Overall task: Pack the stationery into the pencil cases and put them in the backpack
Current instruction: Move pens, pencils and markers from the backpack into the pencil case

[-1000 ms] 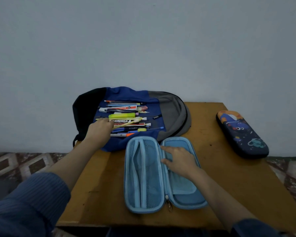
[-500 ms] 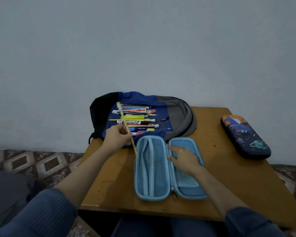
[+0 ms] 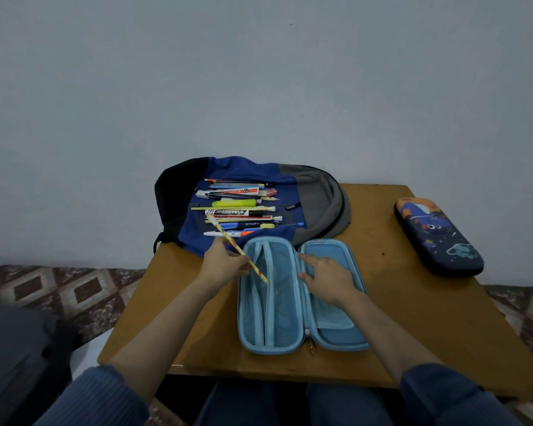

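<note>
Light-blue pencil case [image 3: 277, 321], unzipped and open near the front edge of the wooden table [image 3: 428, 318], is being pressed on its right half by the right hand [image 3: 330, 279], whose fingers are straight and spread. A yellow pencil [image 3: 256, 271] is being pinched by the left hand [image 3: 223, 265], with its lower tip over the mesh half. Farther back, loose stationery [image 3: 237, 207] is being borne by a flat blue-and-grey backpack [image 3: 317, 195]. A closed dark-blue pencil case [image 3: 437, 238] is lying far right.
</note>
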A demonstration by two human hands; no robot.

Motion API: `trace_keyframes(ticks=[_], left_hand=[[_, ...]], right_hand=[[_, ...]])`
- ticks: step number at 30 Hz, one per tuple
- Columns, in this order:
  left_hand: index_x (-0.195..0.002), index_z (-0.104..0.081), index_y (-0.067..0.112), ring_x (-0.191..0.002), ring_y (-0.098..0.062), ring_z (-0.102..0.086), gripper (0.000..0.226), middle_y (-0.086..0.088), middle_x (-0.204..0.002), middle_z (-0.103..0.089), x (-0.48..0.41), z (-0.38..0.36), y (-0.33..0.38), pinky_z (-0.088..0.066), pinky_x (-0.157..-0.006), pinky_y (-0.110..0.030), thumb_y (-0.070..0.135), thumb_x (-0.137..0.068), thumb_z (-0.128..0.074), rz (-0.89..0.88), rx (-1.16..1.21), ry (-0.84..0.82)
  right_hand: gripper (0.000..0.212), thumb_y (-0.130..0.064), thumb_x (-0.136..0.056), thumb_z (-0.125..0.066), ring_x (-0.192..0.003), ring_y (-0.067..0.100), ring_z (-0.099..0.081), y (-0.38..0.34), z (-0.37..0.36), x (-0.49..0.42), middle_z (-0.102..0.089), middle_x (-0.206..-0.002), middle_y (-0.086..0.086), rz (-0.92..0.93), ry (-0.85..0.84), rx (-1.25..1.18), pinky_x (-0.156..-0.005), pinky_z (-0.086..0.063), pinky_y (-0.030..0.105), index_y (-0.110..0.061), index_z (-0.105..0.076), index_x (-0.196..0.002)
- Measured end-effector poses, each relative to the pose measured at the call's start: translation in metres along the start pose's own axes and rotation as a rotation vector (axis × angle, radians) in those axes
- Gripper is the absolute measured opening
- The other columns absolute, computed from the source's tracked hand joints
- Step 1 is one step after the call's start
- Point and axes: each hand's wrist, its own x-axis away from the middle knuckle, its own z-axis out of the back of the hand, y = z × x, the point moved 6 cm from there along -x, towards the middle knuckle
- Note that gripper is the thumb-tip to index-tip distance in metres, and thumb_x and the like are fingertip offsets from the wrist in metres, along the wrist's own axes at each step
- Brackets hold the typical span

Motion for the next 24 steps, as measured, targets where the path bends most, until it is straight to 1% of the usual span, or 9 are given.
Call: trace_keyframes(ticks=[2, 4, 6, 8, 11, 15, 17, 19, 24], left_hand=[[-0.111, -0.039, 0.009, -0.067, -0.024, -0.066, 0.037, -0.022, -0.09, -0.063, 0.002, -0.006, -0.002, -0.058, -0.055, -0.025, -0.004, -0.085, -0.061, 0.04, -0.018, -0.021], [-0.109, -0.041, 0.008, -0.064, -0.023, -0.065, 0.035, -0.022, -0.091, -0.063, 0.006, -0.012, -0.004, -0.058, -0.055, -0.026, -0.003, -0.084, -0.063, 0.086, -0.072, -0.081], [-0.101, -0.047, 0.004, -0.052, -0.017, -0.062, 0.024, -0.017, -0.076, -0.065, 0.011, -0.02, -0.005, -0.053, -0.047, -0.021, -0.002, -0.084, -0.064, 0.114, -0.171, -0.201], [-0.088, -0.053, 0.002, -0.039, -0.009, -0.056, 0.011, -0.012, -0.062, -0.064, 0.02, -0.028, -0.003, -0.043, -0.04, -0.015, 0.0, -0.085, -0.063, 0.135, -0.28, -0.335], [-0.079, -0.055, 0.004, -0.041, -0.007, -0.06, 0.011, -0.01, -0.064, -0.064, 0.027, -0.033, -0.003, -0.04, -0.038, -0.012, 0.0, -0.084, -0.064, 0.193, -0.314, -0.423], [-0.078, -0.058, 0.002, -0.046, -0.012, -0.062, 0.013, -0.01, -0.064, -0.065, 0.025, -0.035, -0.006, -0.045, -0.041, -0.015, 0.008, -0.089, -0.06, 0.22, -0.27, -0.379], [-0.078, -0.057, 0.001, -0.046, -0.015, -0.062, 0.024, -0.011, -0.063, -0.065, 0.021, -0.033, -0.005, -0.049, -0.043, -0.018, 0.019, -0.093, -0.055, 0.226, -0.248, -0.311], [-0.079, -0.057, 0.0, -0.043, -0.015, -0.06, 0.032, -0.011, -0.062, -0.064, 0.018, -0.032, -0.002, -0.05, -0.044, -0.02, 0.028, -0.093, -0.055, 0.213, -0.302, -0.271], [-0.085, -0.06, 0.0, -0.04, -0.012, -0.058, 0.029, -0.007, -0.062, -0.064, 0.024, -0.041, -0.007, -0.049, -0.043, -0.019, 0.029, -0.088, -0.063, 0.236, -0.439, -0.324]], right_hand=[[0.052, -0.035, -0.098, -0.041, -0.135, 0.025, -0.033, 0.0, 0.0, 0.0, -0.035, -0.15, 0.0, 0.0, 0.009, -0.004, -0.103, -0.036, 0.037, -0.028, -0.025, -0.147], [0.052, -0.035, -0.098, -0.041, -0.134, 0.025, -0.034, 0.0, 0.001, 0.0, -0.037, -0.149, 0.0, 0.003, 0.016, -0.006, -0.102, -0.037, 0.036, -0.028, -0.026, -0.147], [0.052, -0.035, -0.098, -0.041, -0.134, 0.024, -0.034, 0.0, 0.001, 0.0, -0.037, -0.149, 0.0, 0.0, 0.016, 0.0, -0.101, -0.037, 0.035, -0.029, -0.026, -0.147], [0.052, -0.035, -0.098, -0.041, -0.134, 0.024, -0.034, -0.001, 0.002, 0.0, -0.037, -0.149, 0.0, -0.004, 0.018, 0.002, -0.101, -0.038, 0.035, -0.03, -0.026, -0.147], [0.052, -0.035, -0.097, -0.042, -0.133, 0.024, -0.036, -0.001, 0.002, 0.0, -0.039, -0.147, 0.001, -0.003, 0.029, 0.002, -0.1, -0.038, 0.036, -0.029, -0.027, -0.146], [0.051, -0.034, -0.097, -0.042, -0.133, 0.024, -0.035, -0.002, 0.002, 0.0, -0.038, -0.147, 0.0, -0.009, 0.027, 0.004, -0.1, -0.038, 0.035, -0.029, -0.027, -0.146], [0.051, -0.035, -0.097, -0.042, -0.133, 0.024, -0.035, -0.002, 0.002, 0.0, -0.038, -0.148, 0.0, -0.009, 0.025, 0.003, -0.1, -0.038, 0.035, -0.03, -0.027, -0.146], [0.051, -0.035, -0.097, -0.042, -0.133, 0.024, -0.036, -0.001, 0.002, 0.0, -0.039, -0.147, 0.0, -0.008, 0.031, 0.005, -0.099, -0.039, 0.036, -0.03, -0.027, -0.146], [0.051, -0.035, -0.097, -0.043, -0.132, 0.024, -0.036, -0.003, 0.005, 0.002, -0.04, -0.146, 0.001, -0.005, 0.038, 0.004, -0.099, -0.038, 0.035, -0.029, -0.028, -0.146]])
